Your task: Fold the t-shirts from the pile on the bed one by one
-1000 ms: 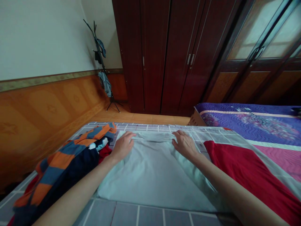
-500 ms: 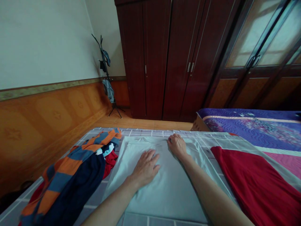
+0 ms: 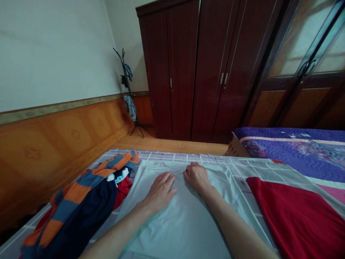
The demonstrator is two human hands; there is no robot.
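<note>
A pale whitish garment lies spread on the bed in front of me, with small creases along its far edge and right side. My left hand rests flat on its left middle part, fingers spread and holding nothing. Close to the far edge, my right hand presses on the same cloth with bent fingers; no fold of fabric shows between them. A short gap separates the two hands.
To the left lies a heap of clothes with an orange-and-blue striped garment and a dark navy one. A red garment lies at right on the checked sheet. Beyond stand a wardrobe, a coat stand and a purple-covered bed.
My right hand has slid left along the far part of the pale garment, closer to my left hand. My left hand has shifted slightly left. The view has turned a little.
</note>
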